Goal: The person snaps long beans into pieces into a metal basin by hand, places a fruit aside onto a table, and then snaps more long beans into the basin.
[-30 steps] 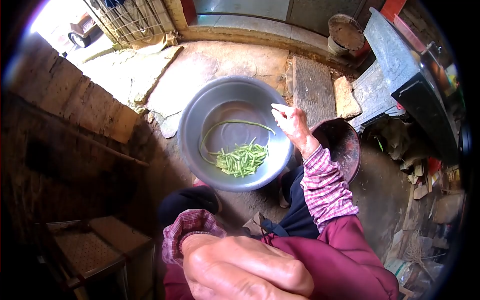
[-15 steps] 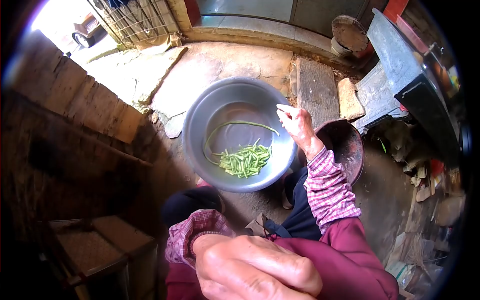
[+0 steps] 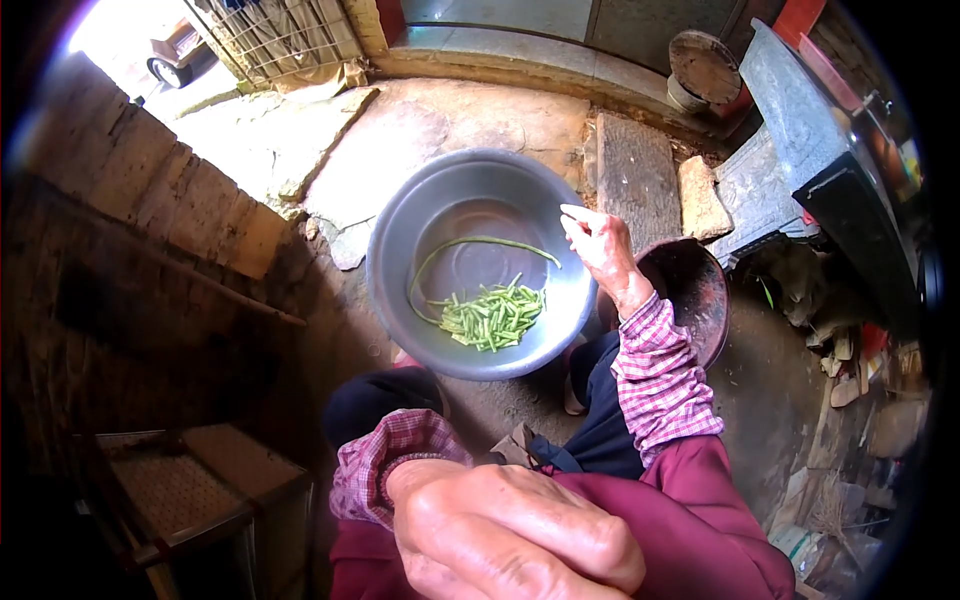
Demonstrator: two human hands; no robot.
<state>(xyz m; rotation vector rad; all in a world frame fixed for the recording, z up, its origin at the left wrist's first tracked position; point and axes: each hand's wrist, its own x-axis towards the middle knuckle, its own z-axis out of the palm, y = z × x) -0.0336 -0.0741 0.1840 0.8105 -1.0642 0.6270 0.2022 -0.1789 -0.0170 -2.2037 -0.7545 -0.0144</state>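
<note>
A large grey basin (image 3: pixel 393 290) rests on the ground ahead of my knees. Cut green bean pieces (image 3: pixel 492 318) are heaped in its lower part, and one long green bean (image 3: pixel 480 240) curves through the basin around them. At the basin's right rim is my right hand (image 3: pixel 606 258), its thumb and fingers pinched together; whatever lies between the tips is too small to make out. My left hand (image 3: pixel 515 530) looms large at the bottom, close to the camera, with fingers curled. Its fingertips and anything in them are hidden.
A dark reddish bucket (image 3: pixel 705 290) stands right of the basin, beside my leg. A box-like wooden piece (image 3: pixel 200 480) is at lower left. A stone slab (image 3: pixel 637 185) lies beyond the bucket, and a grey metal-topped unit (image 3: pixel 795 110) stands at right. Clutter lines the right side.
The view has shifted slightly. Both hands keep about the same pose, and the beans lie as before in the basin.
</note>
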